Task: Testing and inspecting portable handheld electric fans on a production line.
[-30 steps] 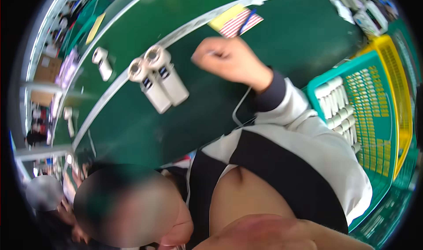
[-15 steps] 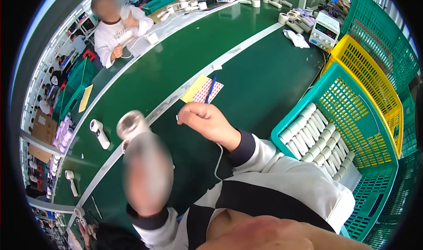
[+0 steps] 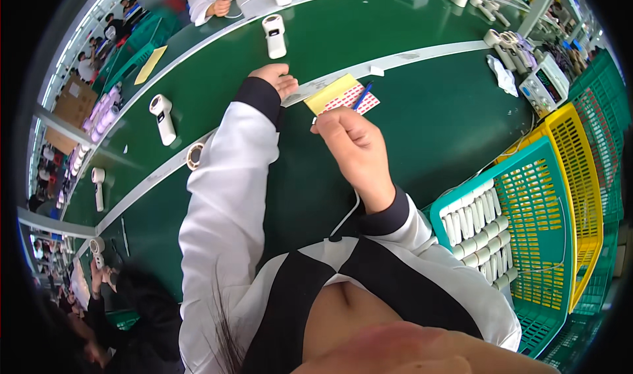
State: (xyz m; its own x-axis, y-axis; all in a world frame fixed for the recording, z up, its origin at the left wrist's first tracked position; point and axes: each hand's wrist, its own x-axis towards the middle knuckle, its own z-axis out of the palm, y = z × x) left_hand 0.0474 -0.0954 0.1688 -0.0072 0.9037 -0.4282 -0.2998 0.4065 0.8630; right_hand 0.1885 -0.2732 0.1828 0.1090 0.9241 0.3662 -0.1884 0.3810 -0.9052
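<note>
My left hand reaches out over the green belt with its fingers apart, holding nothing. Just beyond it lies a white handheld fan with a round head and a small dark display. My right hand is closed above the near worktop, pinching the small plug end of a white cable that runs back toward my chest. Past its knuckles are a yellow pad, a red-and-white label sheet and a blue pen. The round head of another fan shows beside my left sleeve, its remainder hidden.
More fans lie along the belt to the left. At right stand a green basket of white parts, a yellow basket and a power supply. Co-workers' hands show across the belt and at lower left.
My left hand has moved from the blurred near-left spot out to the belt, where a fan now lies just beyond it. My right hand stays closed on the plug; the view has shifted.
</note>
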